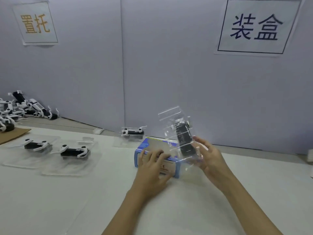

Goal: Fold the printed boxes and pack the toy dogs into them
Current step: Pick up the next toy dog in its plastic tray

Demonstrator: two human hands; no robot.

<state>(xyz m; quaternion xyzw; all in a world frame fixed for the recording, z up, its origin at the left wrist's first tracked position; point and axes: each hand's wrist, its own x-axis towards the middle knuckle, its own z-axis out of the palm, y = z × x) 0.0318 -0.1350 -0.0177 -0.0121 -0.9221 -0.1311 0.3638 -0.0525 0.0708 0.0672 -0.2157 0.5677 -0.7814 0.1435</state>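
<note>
While one blue printed box (156, 157) is already standing folded on the white table (50, 200), a person is working a toy dog (183, 139) toward it, sealed in a clear tray (176, 133). The left hand (153, 168) is resting on the box's near face, its fingers (159, 154) lying loosely curved over the top edge and steadying it rather than gripping. The right hand (209, 156) is holding the tray tilted up at the box's right end, fingers half open and spread against the plastic; how firmly they are pinching cannot be told through the blur.

By the look of it, this dog is not yet inside, so the insertion and the closing of the flaps are still to come. More work is waiting: two trayed dogs (55, 148) are lying to the left, a third (133, 132) is sitting just beyond the box, and a heap of loose dogs (20, 107) is piled at the far left against the wall (84, 73).

The box is stiff glossy card, squared and sharp-edged. The trays are thin, glassy moulded plastic, ribbed and catching the light. The dogs are hard black-and-white plastic with thin jointed legs.
</note>
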